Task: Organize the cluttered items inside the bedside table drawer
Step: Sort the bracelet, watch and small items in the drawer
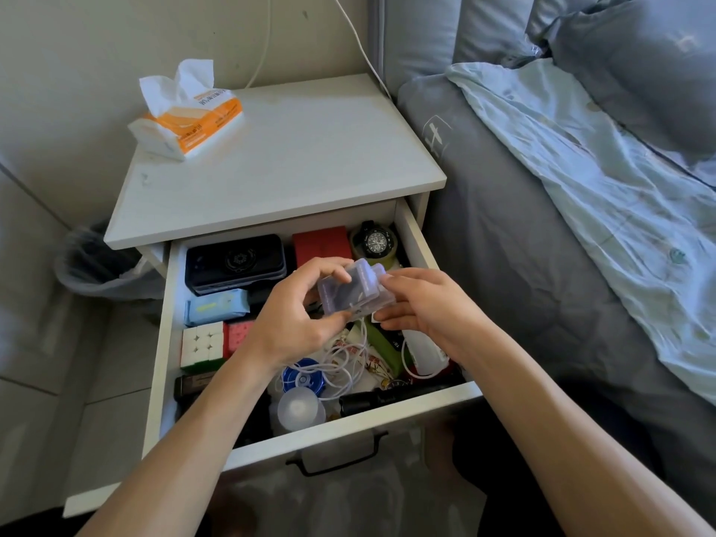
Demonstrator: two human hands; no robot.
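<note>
Head view looks down into the open drawer (162, 343) of a white bedside table, whose worktop (294, 160) carries an orange tissue pack (186, 114) at the upper left of the frame. Both hands meet over the middle of the drawer, holding a small clear plastic case (354, 290) between them: the left hand (298, 315) curls its fingers round the case's left and lower side, and the right hand (422, 304) pinches its right end. The case hangs above the clutter, touching nothing below it, with its long axis running from lower left to upper right of the frame. Under the hands lies a tangle of white cable (345, 366), a blue round reel (302, 379) and a black flashlight (383, 397) along the front wall. At the left side sit a black box (236, 261), a pale blue wipes pack (217, 306) and a white cube puzzle (201, 343); a red box (321, 246) and a wristwatch (376, 242) lie at the back. Since both hands share the case, either could set it down; the tidier left column lies nearest the left hand, so I judge that side the likelier resting place.
</note>
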